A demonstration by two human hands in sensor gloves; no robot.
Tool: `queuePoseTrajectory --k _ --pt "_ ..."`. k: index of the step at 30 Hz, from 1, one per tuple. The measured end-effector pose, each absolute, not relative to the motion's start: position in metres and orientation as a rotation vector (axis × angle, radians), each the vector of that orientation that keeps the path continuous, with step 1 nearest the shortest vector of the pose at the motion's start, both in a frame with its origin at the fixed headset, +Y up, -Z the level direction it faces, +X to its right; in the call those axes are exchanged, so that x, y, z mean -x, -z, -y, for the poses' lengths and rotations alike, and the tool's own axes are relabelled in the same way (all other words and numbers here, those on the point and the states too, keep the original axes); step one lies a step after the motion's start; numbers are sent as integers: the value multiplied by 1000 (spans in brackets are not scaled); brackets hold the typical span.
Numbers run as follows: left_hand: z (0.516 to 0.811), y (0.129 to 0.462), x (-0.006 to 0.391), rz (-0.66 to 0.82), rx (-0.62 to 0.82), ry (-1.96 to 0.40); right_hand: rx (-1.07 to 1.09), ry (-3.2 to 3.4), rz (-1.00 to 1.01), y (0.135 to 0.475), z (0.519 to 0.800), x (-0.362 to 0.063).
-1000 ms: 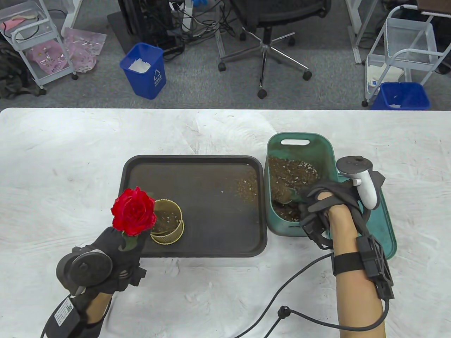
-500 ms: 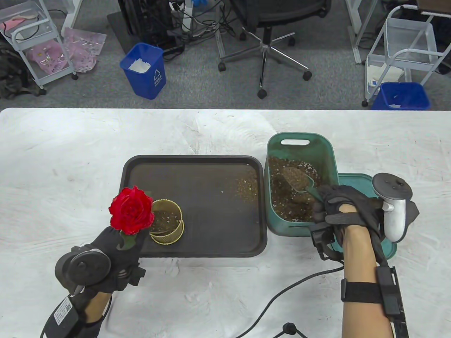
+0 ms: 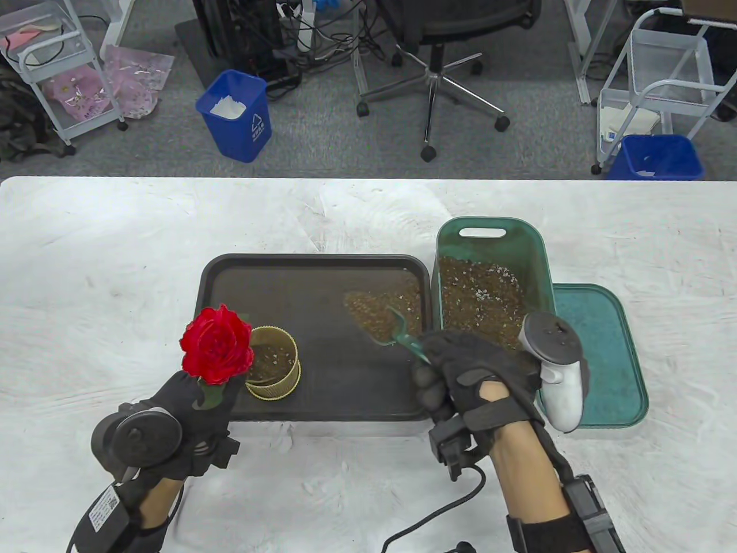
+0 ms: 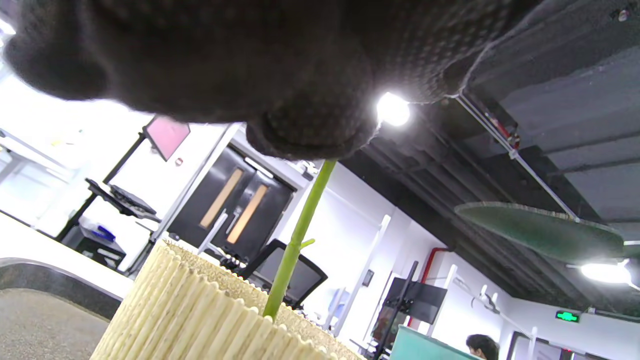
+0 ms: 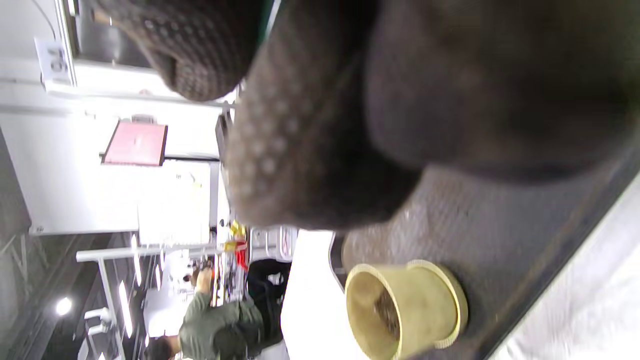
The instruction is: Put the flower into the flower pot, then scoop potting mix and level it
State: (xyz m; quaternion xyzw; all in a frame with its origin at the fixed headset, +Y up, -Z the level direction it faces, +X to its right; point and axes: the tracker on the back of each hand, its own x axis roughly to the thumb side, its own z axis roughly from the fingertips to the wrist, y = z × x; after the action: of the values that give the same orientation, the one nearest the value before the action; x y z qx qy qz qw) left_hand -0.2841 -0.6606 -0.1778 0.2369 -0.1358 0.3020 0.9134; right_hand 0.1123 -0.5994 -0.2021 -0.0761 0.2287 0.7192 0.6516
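My left hand (image 3: 201, 394) grips the green stem of a red rose (image 3: 217, 344) at the black tray's (image 3: 322, 266) front left corner. Beside the bloom stands the ribbed yellow flower pot (image 3: 275, 364) with a little mix inside. In the left wrist view the stem (image 4: 295, 240) runs from my gloved fingers (image 4: 305, 135) down behind the pot's rim (image 4: 200, 305). My right hand (image 3: 429, 368) holds a green scoop (image 3: 377, 317) heaped with potting mix, above the tray's right part. The pot (image 5: 405, 310) shows in the right wrist view below my fingers (image 5: 300, 125).
A green tub (image 3: 489, 230) of potting mix stands right of the tray, its lid (image 3: 604, 351) lying beside it. Loose mix is scattered on the tray's right side. A black cable (image 3: 437, 512) trails over the white table near the front edge.
My right hand lifted the loaded scoop out of the green tub and carried it left over the tray. My left hand with the rose stayed almost still.
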Motion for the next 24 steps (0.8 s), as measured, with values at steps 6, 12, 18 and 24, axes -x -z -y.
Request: queuePoseTrajectory --k 6,12,18,24 --pt "660 178 285 277 -486 -627 103 -1657 -585 196 615 -60" --pt "660 178 285 272 -489 -622 89 -1820 -531 198 640 -26" --pt "660 178 285 271 -487 -626 63 -1973 -412 195 665 3" --pt "660 178 285 276 -488 -621 -6 -2150 -246 191 666 20"
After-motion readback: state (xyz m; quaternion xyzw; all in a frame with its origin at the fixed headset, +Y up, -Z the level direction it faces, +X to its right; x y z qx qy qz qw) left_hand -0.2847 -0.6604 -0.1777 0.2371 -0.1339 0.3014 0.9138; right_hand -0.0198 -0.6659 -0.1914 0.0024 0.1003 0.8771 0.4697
